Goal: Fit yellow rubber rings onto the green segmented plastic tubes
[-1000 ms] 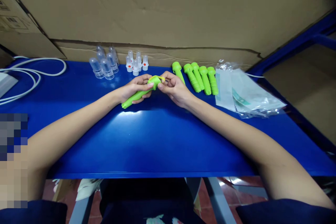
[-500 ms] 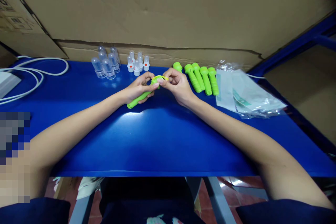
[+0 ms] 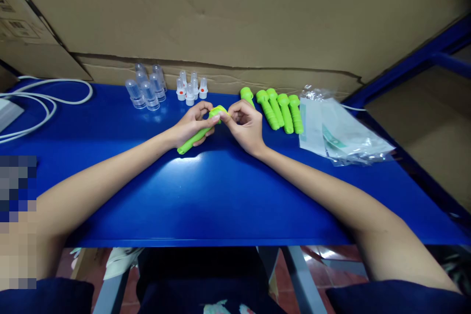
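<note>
My left hand is wrapped round a bright green plastic handle, whose tail end rests on the blue table. My right hand pinches at the handle's wide top end, fingers curled. What its fingertips press there is too small to make out. Both hands meet at mid table, just in front of the row of parts.
Several more green handles lie side by side to the right. Clear plastic caps and small white pieces with red dots stand at the back. Clear plastic bags lie far right, white cables far left. A cardboard wall closes the back.
The yellow band that my right hand stretched over the handle's top half a second ago no longer shows. Both hands stay at the same spot.
</note>
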Tool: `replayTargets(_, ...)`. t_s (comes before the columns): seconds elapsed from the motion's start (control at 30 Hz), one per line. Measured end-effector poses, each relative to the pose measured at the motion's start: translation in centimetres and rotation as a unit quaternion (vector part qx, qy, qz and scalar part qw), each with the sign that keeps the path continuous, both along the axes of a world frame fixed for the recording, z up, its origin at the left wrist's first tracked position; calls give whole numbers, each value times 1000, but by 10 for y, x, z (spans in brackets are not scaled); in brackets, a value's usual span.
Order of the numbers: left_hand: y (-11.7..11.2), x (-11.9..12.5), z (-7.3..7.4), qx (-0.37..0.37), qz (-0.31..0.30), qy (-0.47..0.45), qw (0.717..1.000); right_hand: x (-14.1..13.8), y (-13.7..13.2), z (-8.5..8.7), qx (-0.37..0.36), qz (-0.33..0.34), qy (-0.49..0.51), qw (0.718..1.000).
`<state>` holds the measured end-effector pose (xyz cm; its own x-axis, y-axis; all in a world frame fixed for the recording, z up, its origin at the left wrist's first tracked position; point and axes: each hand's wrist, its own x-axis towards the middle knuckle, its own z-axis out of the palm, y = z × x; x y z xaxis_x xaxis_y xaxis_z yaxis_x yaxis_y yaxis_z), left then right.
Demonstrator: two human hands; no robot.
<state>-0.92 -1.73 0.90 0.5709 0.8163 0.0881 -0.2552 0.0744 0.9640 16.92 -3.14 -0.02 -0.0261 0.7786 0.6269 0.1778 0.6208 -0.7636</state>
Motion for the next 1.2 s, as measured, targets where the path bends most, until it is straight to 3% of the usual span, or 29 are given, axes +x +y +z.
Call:
replayTargets(0.27, -4, 9, -4, 22, 49, -27, 998, -2, -2, -1, -123, 34, 48, 991)
replayTargets(0.4, -4, 10, -4, 13, 56, -26, 998, -1, -3, -3, -105, 29, 48, 993)
replayTargets(0.53, 4, 2, -4, -16, 131, -42, 990, -1, -7, -5, -70, 3, -6, 998)
replayTargets(0.63, 9, -2, -5, -21, 156, -39, 987, -1, -7, -8, -58, 38, -66, 995)
replayTargets(0.93, 10, 3, -13, 70, 154, -21, 985, 5, 7, -22, -90, 90, -77, 989)
replayTargets(1.2, 7, 2, -12, 100, 205, 1, 974, 5, 4, -21, -74, 116, -143, 980)
